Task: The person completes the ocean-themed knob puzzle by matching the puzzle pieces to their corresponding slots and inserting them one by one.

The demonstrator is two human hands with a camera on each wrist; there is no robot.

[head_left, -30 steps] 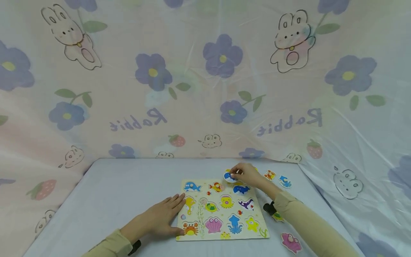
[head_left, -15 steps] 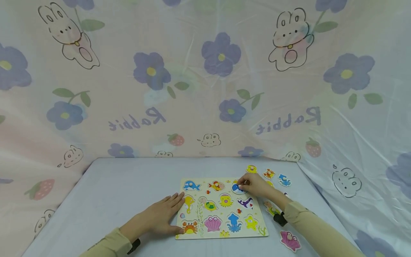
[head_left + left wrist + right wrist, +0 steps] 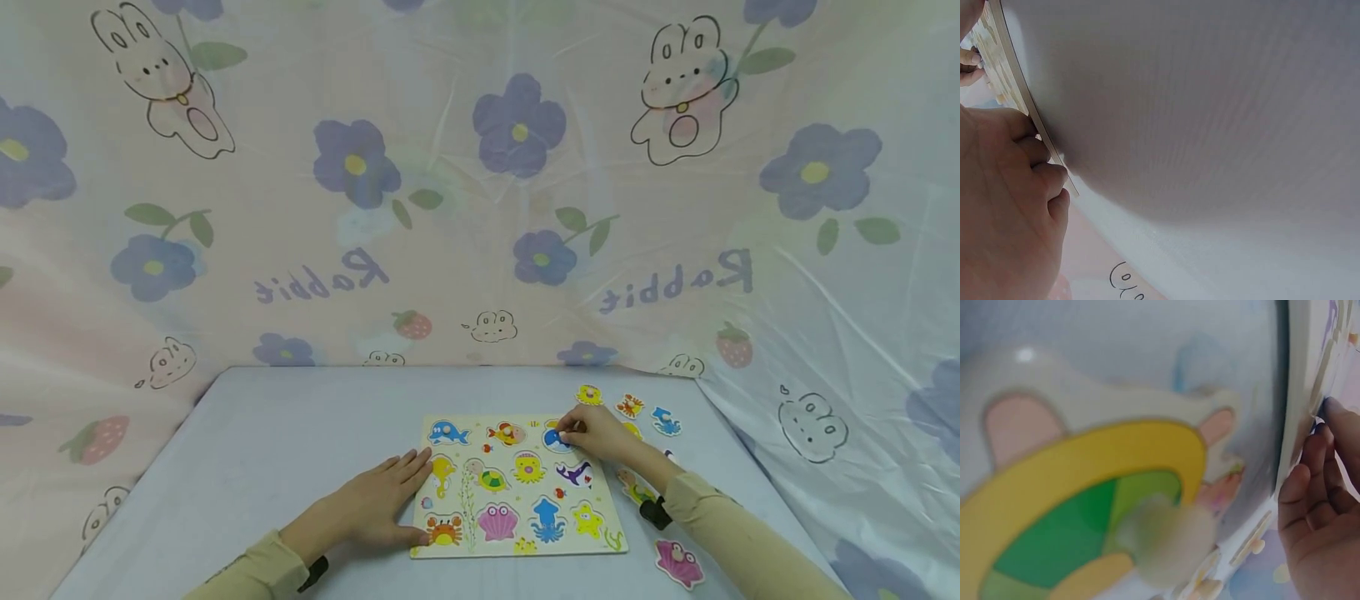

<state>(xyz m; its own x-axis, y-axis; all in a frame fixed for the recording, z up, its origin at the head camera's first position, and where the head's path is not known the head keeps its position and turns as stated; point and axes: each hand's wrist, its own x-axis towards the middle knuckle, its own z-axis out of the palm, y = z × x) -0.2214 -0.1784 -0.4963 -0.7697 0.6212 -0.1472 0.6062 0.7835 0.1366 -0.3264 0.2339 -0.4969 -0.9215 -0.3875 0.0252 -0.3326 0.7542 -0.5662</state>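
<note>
A cream puzzle board (image 3: pixel 536 493) printed with sea animals lies on the table. My left hand (image 3: pixel 375 502) rests flat along its left edge, fingers extended and thumb near the lower corner; the left wrist view shows the fingertips over the board's rim. With thumb and fingers, my right hand (image 3: pixel 596 432) pinches a blue whale puzzle piece (image 3: pixel 552 438) by its knob, at the board's upper right slot. The hand hides part of that piece. A knobbed blue dolphin-like piece (image 3: pixel 447 433) and a knobbed fish piece (image 3: pixel 507 434) sit in the top row.
Right of the board lie loose pieces: an octopus (image 3: pixel 588 395), a crab (image 3: pixel 630 406), a squid (image 3: pixel 665 421), a pink shell (image 3: pixel 678 564) and a turtle (image 3: pixel 1085 512), partly under the right wrist. A patterned curtain (image 3: pixel 450 208) hangs behind the table.
The right hand has brought the whale piece from beyond the board's top edge down and right onto the upper right slot, then stayed there. The left hand keeps its place.
</note>
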